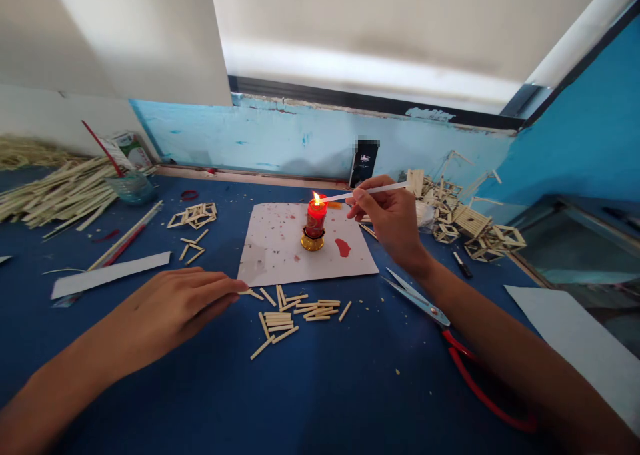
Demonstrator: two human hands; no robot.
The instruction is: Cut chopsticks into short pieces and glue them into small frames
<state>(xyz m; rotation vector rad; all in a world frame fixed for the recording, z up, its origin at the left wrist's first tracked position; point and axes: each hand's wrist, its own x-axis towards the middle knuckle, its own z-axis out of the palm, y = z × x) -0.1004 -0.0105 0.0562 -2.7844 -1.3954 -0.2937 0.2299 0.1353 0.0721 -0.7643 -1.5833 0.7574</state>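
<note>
My right hand (387, 218) is closed around a thin white stick (341, 196), likely plastic. The stick's left tip reaches the flame of a lit red candle (315, 220). That candle stands upright in a gold holder (313, 242) on a white sheet of paper (270, 262) marked with red wax. Near the paper's front left corner, my left hand (187, 305) has its fingertips pinched on a short wooden stick (244, 292). Just right of these fingertips, several cut wooden sticks (279, 322) lie loose on the blue table.
Scissors (425, 303) with red handles lie open beneath my right forearm. Stick-built models (465, 218) stand at the back right, near a phone (364, 162) against the wall. Long sticks (60, 192), a jar (133, 187) and small stick frames (195, 215) occupy the left.
</note>
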